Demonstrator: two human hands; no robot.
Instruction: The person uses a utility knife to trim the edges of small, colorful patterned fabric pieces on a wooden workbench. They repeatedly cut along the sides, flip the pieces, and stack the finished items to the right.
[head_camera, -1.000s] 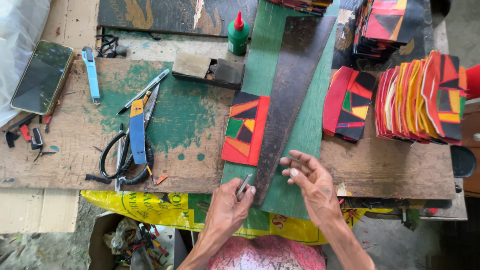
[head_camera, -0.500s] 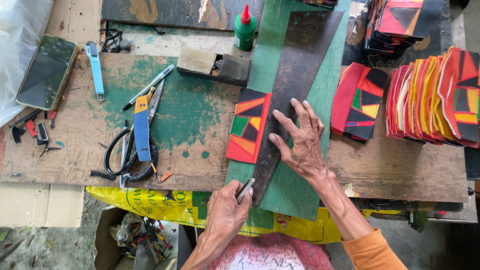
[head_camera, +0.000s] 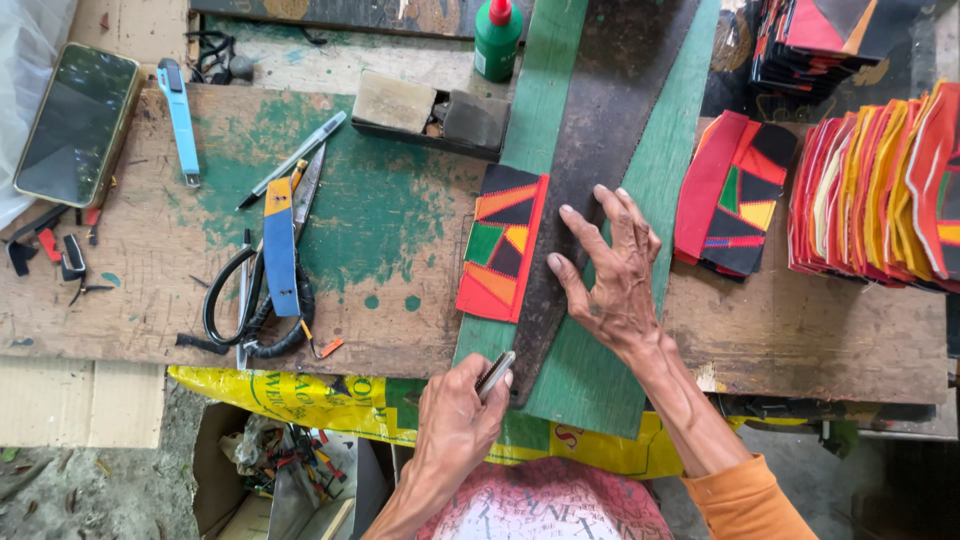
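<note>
Right hand (head_camera: 612, 275) flat, fingers (head_camera: 575, 228) spread, pressing dark saw blade (head_camera: 600, 130) onto green board (head_camera: 545, 110). Blade edge lies over right side of patchwork piece (head_camera: 502, 243), red-bordered with orange, green, black patches. Left hand (head_camera: 455, 420) at blade's near end, fingers closed round small metal cutter (head_camera: 495, 372). On worktop (head_camera: 120, 300) to left: scissors (head_camera: 265, 270), blue utility knife (head_camera: 180, 118), phone (head_camera: 78, 125). Green glue bottle (head_camera: 497, 38) at top. Stack of patchwork pieces (head_camera: 880, 190) at right.

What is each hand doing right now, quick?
Left hand: closed around a small metal blade.
Right hand: open, fingers spread flat, pressing the dark saw blade.
</note>
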